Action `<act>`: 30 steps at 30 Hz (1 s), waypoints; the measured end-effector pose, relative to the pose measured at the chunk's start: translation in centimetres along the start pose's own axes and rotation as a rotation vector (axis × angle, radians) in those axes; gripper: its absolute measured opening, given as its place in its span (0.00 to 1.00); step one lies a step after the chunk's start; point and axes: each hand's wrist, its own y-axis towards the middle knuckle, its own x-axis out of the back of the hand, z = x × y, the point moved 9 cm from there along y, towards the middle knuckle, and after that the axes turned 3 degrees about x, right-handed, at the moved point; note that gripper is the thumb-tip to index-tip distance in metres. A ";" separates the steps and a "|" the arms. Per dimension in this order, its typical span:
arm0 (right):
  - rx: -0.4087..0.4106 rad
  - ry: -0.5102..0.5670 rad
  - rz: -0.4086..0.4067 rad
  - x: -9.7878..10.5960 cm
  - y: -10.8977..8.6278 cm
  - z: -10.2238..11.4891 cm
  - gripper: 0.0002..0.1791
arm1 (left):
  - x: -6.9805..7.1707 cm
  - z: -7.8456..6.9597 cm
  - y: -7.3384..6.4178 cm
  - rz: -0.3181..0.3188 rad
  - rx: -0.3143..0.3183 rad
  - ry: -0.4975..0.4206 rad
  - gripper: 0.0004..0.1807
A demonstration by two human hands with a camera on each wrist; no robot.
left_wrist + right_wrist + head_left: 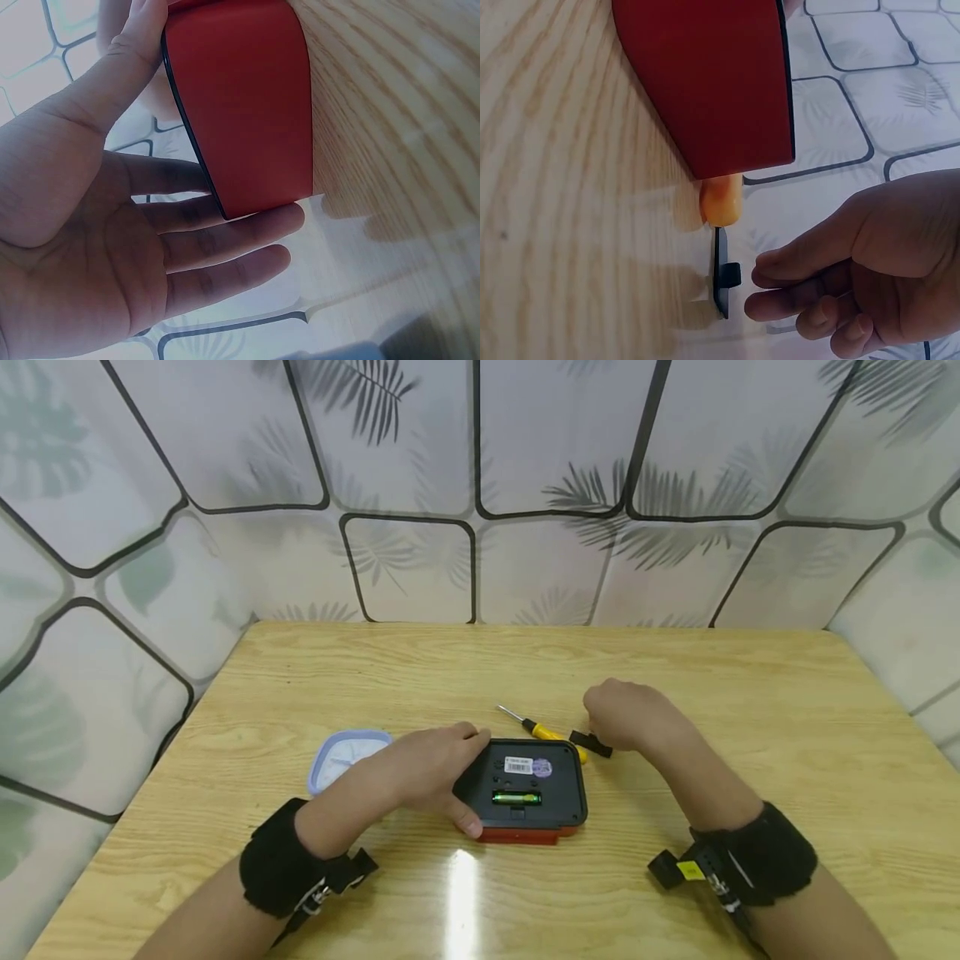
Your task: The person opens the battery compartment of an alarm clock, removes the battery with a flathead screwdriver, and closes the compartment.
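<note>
A red box-shaped device lies with its black back up. In the back, an uncovered slot holds a green battery. My left hand holds the device at its left end, thumb at the near edge and fingers at the far edge. Beyond the device's right end lies a small black battery cover, its raised tab visible in the right wrist view. My right hand hovers just beside this cover, fingers loosely bent, thumb and forefinger close together, with a small gap from the cover. Nothing shows between its fingers.
A screwdriver with a yellow handle lies behind the device, its handle end beside the cover. To the left, partly hidden by my left arm, sits a shallow lilac-rimmed tray. A patterned fabric backdrop rises behind the wooden table.
</note>
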 end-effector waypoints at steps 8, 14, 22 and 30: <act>0.010 -0.011 -0.039 0.6 -0.3 0.4 0.10 | 0.0 0.1 -0.1 -0.007 -0.007 -0.007 0.63; 0.063 -0.001 -0.132 2.2 -1.1 2.4 0.09 | 0.0 0.1 0.0 -0.003 -0.002 -0.012 0.63; 0.383 0.039 -0.335 4.6 -3.1 7.5 0.07 | 0.2 0.0 -0.1 -0.010 -0.003 -0.029 0.63; 0.319 -0.020 -0.317 4.2 -3.0 7.3 0.06 | 0.1 0.0 -0.1 -0.006 0.001 -0.027 0.63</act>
